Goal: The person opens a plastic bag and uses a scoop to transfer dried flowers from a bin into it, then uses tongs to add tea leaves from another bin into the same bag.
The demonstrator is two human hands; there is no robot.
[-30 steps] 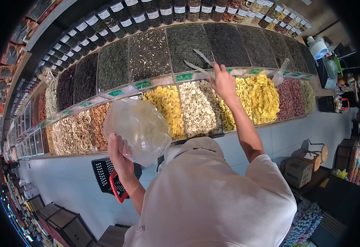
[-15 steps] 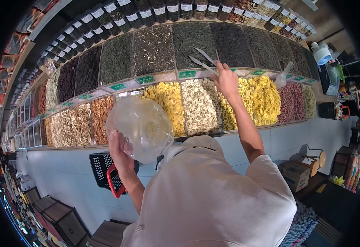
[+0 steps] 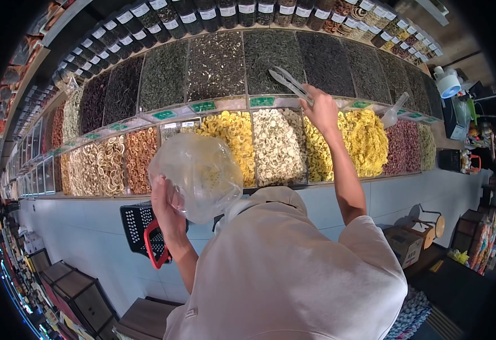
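Observation:
Clear plastic tongs (image 3: 288,81) are gripped by my right hand (image 3: 320,110). Their tips lie close together over a bin of dark green dried leaves (image 3: 270,51). A puffed-out clear plastic bag (image 3: 208,170) hangs in front of the lower bins, with my left hand (image 3: 168,209) closed on its near left side. Beneath my right wrist and forearm are bins of yellow dried flowers (image 3: 367,141) and pale cream dried pieces (image 3: 279,144). Through the bag a bin of yellow dried flowers (image 3: 228,136) partly shows.
Rows of labelled jars (image 3: 208,14) stand behind the bins. A clear scoop (image 3: 392,113) rests at the yellow bin's right edge. Orange-brown dried rings (image 3: 141,158) fill a bin at left. Below the bag is a black basket (image 3: 134,226) with a red handle (image 3: 150,249).
The two arms of the tongs have come together, from spread apart to nearly touching at the tips. My right hand has turned slightly; my left hand still holds the bag.

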